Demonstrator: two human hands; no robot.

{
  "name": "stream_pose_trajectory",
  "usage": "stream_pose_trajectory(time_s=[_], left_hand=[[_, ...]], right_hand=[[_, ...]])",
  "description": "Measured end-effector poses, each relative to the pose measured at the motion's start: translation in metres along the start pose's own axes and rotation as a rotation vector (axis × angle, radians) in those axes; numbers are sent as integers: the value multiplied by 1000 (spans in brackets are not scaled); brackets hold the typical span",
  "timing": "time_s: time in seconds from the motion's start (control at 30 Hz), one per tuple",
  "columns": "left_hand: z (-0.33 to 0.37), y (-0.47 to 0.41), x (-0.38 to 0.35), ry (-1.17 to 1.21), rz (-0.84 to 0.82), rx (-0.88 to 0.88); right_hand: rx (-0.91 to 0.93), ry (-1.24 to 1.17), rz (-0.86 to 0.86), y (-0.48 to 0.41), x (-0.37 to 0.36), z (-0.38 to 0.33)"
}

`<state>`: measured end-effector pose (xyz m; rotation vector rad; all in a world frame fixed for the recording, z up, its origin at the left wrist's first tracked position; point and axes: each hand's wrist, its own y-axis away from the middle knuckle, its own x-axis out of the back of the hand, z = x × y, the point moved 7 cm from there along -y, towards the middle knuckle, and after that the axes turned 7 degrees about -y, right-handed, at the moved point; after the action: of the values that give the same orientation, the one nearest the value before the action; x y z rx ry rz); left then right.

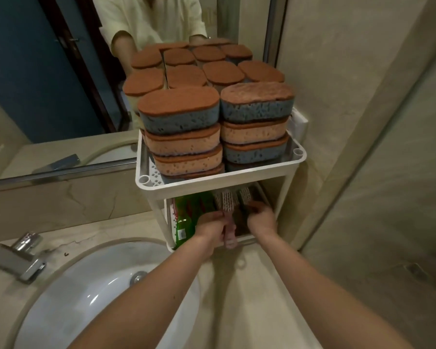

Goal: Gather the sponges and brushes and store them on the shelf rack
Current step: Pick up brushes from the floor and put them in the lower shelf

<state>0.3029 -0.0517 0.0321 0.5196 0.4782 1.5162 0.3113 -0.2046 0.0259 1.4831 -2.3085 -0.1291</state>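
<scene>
A white two-tier shelf rack (219, 178) stands on the counter against the mirror. Its top tray holds several stacked sponges (184, 137), blue and orange with brown scouring tops. On the lower tier lie pink brushes (225, 200) with pale bristles, beside green packaged items (184, 217). My left hand (212, 226) grips the pink handle (229, 235) of one brush at the tier's front. My right hand (261, 217) reaches into the lower tier with fingers curled around a second brush (246, 195); its handle is hidden by the hand.
A white oval sink (91, 293) with a chrome faucet (18, 253) lies to the left of the rack. The mirror (61, 84) behind reflects the sponges and a person in a pale top. A glass shower panel (363, 147) closes the right side.
</scene>
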Motion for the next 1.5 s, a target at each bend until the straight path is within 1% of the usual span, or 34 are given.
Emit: stream_pose_trajectory(time_s=[0.07,0.2,0.37,0.43,0.53,0.6,0.67,0.8,0.87,0.97,1.13,1.27,1.37,1.5], left_hand=[[3,-4,0,-3,11,0],[7,-9,1,-32,10,-22],[6,-16,1,-52,31,-8],[6,-18,1,-63,36,1],[6,-22,-2,-78,42,1],[6,-26,-6,-87,54,4],[6,-30,-11,-97,77,9],[9,-33,-28,-71,72,36],[10,-34,-37,-58,55,56],[12,-35,-53,-27,27,61],[10,-34,-74,-37,-16,41],[5,-31,-79,-63,-49,3],[2,-28,-75,-71,-44,1],[-5,-25,-71,-38,-64,3]], right_hand=[[39,54,-34,-7,-4,1],[52,177,-80,-20,-11,1],[120,355,-81,-24,-16,-3],[125,372,-88,-25,-16,-3],[129,290,-123,-23,-13,-1],[134,154,-117,-17,-8,1],[152,41,-68,-9,0,4],[167,-8,14,2,23,10],[118,20,5,6,32,14],[-2,31,-65,11,38,26],[-129,-153,-119,17,46,36],[-212,-167,-144,17,47,40],[-242,-192,-134,15,46,43],[-264,-255,-66,10,47,47]])
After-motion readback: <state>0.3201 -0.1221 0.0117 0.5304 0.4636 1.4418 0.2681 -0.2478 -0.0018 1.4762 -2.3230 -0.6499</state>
